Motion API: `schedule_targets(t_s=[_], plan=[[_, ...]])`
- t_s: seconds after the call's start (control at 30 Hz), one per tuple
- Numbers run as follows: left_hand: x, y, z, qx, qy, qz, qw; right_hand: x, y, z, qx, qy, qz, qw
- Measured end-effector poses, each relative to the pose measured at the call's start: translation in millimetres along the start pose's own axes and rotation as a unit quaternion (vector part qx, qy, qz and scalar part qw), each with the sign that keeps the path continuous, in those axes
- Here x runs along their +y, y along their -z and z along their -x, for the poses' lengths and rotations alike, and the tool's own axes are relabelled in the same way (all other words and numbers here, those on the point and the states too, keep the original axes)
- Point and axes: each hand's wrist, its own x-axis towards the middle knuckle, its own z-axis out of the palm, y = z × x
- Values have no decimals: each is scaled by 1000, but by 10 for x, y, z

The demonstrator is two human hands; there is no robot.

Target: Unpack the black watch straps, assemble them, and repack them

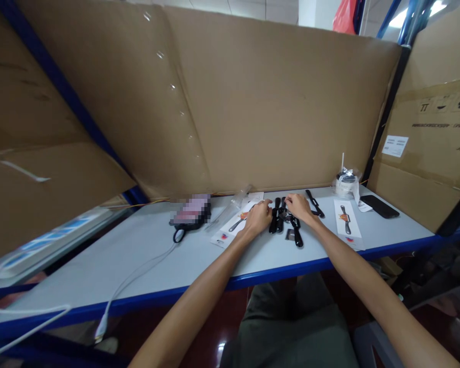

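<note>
Both my hands reach to the far side of a grey table (145, 250) with a blue edge. My left hand (258, 216) is curled, its fingertips at a cluster of black watch straps (277, 217). My right hand (299, 206) is also curled, pinching at the same cluster from the right. What exactly the fingers grip is too small to tell. Another black strap (297, 236) lies just below the right hand, and one more strap (314, 203) lies to its right.
White printed cards (346, 219) (230, 231) lie on either side of the hands. A black phone (379, 206) and a bagged roll (346, 183) sit at the right. A black pouch (189, 217) and white cable (138, 278) lie left. Cardboard sheets wall the back and sides.
</note>
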Motion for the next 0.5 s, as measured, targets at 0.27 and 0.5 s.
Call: schedule_targets(t_s=[0.27,0.5], plan=[[-19,-6,-16,3,3,2,1000,15,16,-10,-7,-4,8,1000],[-19,-24,-16,7,-7,2,1000,9,10,8,-10,-2,6,1000]])
